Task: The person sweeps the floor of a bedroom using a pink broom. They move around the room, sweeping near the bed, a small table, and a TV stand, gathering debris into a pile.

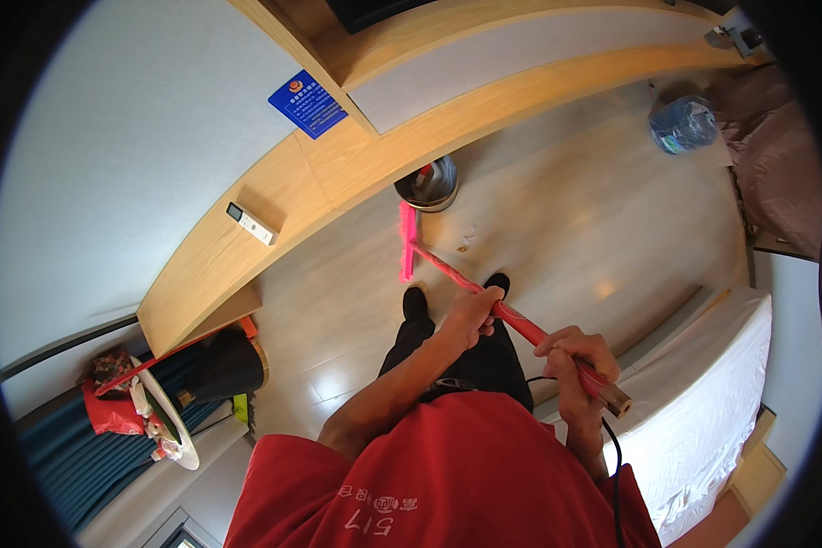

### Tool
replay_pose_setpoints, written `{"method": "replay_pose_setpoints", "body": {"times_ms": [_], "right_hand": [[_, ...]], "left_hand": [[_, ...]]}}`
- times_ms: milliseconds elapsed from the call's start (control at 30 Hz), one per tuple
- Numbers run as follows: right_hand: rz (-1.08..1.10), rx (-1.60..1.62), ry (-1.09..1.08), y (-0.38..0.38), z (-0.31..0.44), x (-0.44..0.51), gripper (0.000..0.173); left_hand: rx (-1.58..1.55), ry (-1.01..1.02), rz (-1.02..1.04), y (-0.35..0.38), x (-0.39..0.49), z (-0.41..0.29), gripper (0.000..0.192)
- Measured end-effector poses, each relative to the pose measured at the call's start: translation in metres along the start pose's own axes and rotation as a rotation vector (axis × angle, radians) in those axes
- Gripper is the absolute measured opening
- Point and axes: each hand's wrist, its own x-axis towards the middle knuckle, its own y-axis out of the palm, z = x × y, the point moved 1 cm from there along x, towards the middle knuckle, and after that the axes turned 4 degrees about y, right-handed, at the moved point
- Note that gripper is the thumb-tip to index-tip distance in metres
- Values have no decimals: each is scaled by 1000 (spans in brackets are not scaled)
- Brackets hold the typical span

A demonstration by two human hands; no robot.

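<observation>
A broom with a red handle (pixel 520 323) and a bright pink bristle head (pixel 407 241) slants across the space before me. My left hand (pixel 474 316) is closed around the middle of the handle. Nearer its metallic-looking end cap, my right hand (pixel 579 366) grips the upper part. The bristle head rests on the floor (pixel 555 226), left of some small scraps of debris (pixel 464 243). Just beyond the head stands a round, dark trash bin (pixel 444 198) with something red and white inside, close to the wooden desk's edge.
A wooden desk (pixel 315 181) curves along the far side, bearing a white remote control (pixel 252 223). At left are a round white table (pixel 188 445) and a black bin-like object (pixel 229 366). A bed with white bedding (pixel 699 404) lies right; a plastic water jug (pixel 683 125) stands far right.
</observation>
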Motion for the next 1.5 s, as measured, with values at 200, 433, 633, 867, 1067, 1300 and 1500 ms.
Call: {"method": "replay_pose_setpoints", "body": {"times_ms": [200, 433, 633, 867, 1067, 1300, 1500], "right_hand": [[-209, -81, -53, -3, 6, -15, 7], [-460, -106, -37, -20, 13, -22, 5], [-370, -93, -43, -14, 16, -25, 6], [-62, 4, -10, 28, -18, -7, 8], [-46, 149, 28, 77, -88, 17, 7], [-221, 20, 136, 63, -86, -6, 5], [-205, 86, 65, 53, -53, -22, 7]], "left_hand": [[85, -10, 68, 25, -2, -1, 27], [192, -4, 180, 64, 4, -1, 26], [142, 4, 99, 53, -8, 4, 26], [41, 128, -124, -36, 6, -7, 25], [98, 105, -217, -101, 69, -22, 26], [152, 102, -124, -82, 72, 2, 25], [114, 143, -143, -59, 27, 12, 28]]}}
